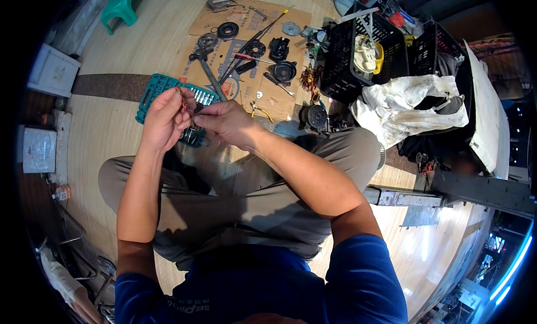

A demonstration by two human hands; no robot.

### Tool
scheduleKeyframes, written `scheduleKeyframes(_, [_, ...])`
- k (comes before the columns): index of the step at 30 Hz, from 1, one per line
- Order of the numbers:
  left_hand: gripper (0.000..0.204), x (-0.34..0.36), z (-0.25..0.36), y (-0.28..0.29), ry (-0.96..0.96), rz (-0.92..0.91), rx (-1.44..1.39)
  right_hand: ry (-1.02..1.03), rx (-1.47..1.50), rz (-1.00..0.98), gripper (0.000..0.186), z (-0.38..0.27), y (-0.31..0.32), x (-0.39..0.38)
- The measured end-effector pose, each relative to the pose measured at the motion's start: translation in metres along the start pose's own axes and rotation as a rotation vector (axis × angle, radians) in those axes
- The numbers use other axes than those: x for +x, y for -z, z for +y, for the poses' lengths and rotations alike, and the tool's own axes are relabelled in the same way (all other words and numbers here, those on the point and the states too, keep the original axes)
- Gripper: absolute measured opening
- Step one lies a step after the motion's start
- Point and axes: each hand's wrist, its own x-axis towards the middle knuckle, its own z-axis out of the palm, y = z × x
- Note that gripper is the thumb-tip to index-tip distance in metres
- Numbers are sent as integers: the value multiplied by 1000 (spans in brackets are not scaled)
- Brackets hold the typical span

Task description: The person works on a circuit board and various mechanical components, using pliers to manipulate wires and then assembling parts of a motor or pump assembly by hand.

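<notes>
A thin reddish wire (184, 103) is pinched between the left hand (165, 120) and right hand (224, 123), fingers closed narrowly, left of centre. Dismantled motor parts (279, 58) are spread on cardboard (212, 22) at upper centre; reassembly appears far off.

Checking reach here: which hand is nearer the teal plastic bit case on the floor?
Left. The left hand overlaps the teal plastic bit case; the right hand sits to the case's right.

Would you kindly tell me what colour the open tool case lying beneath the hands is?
The tool case is teal green, seen in the head view.
</notes>
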Motion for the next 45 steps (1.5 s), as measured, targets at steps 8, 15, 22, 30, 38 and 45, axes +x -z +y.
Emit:
scheduleKeyframes(8, [17,2,-5,-5,-71,334,653,280,-616,309,20,8,-2,-1])
scheduleKeyframes(15, [18,-2,-2,0,-36,222,370,111,-221,81,18,0,1,2])
scheduleKeyframes(22, [21,-1,-3,13,-134,-221,48,-142,118,-254,17,-10,1,-9])
scheduleKeyframes(30, [23,7,-10,2,-30,204,399,312,-823,255,17,-7,0,-9])
scheduleKeyframes(38, [28,1,-12,-5,-98,215,317,212,-659,129,18,0,-2,-7])
scheduleKeyframes(45, [30,0,2,1,4,53,12,299,-704,26,20,-2,-5,-9])
